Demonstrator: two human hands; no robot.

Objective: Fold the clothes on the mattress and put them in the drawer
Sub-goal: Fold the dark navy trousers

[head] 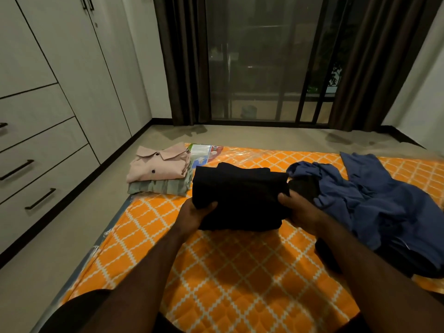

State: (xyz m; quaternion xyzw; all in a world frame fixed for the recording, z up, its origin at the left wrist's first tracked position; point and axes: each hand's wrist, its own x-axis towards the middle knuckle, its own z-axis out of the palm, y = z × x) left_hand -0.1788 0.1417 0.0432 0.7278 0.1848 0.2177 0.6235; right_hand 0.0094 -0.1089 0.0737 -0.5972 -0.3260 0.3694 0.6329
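Note:
A folded black garment point(240, 195) is held just above the orange patterned mattress point(228, 272). My left hand point(194, 216) grips its left edge, thumb on top. My right hand point(300, 212) grips its right edge. To the left, a folded pink shirt point(158, 163) lies on a folded grey-green garment point(158, 187) at the mattress corner. An unfolded blue garment point(374, 200) is heaped on the right. Closed drawers point(43, 164) with dark bar handles sit in the wardrobe on the left.
A plastic label point(201, 152) shows at the mattress's far edge. Bare floor point(48, 248) runs between mattress and wardrobe point(72, 56). Dark curtains point(185, 61) frame a sliding glass door point(264, 61) beyond. A dark item point(326, 255) lies by my right forearm.

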